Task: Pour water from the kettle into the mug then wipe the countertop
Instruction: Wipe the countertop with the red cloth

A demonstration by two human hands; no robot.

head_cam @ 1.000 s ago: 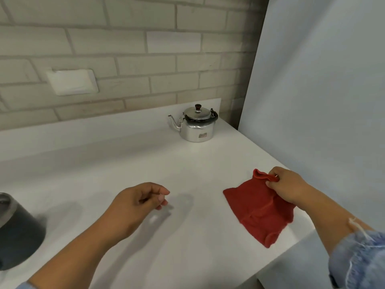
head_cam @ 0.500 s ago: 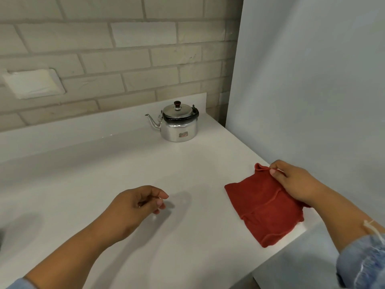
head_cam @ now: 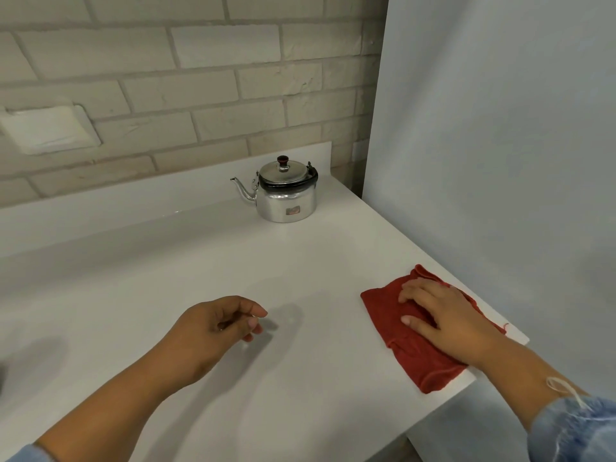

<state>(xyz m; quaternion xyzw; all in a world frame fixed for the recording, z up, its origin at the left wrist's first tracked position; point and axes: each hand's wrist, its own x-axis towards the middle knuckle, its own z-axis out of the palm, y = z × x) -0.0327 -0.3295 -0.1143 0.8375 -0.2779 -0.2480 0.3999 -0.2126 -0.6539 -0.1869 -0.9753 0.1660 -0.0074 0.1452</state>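
Right hand flat on the red cloth, ready to wipe

The right hand (head_cam: 445, 320) presses spread fingers on the red cloth (head_cam: 405, 331) at the desk's (head_cam: 166, 278) 4 o'clock corner; the bare desk lies toward 9 o'clock. The left hand (head_cam: 216, 328) hovers loosely curled, empty. The kettle (head_cam: 286, 193) stands at 12 o'clock.

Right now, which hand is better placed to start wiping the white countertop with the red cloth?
The right hand. It lies flat on the red cloth near the white countertop's right edge. The left hand hovers loosely curled and empty, well apart from the cloth.

Right hand (head_cam: 446, 320) flat on red cloth (head_cam: 408, 341)
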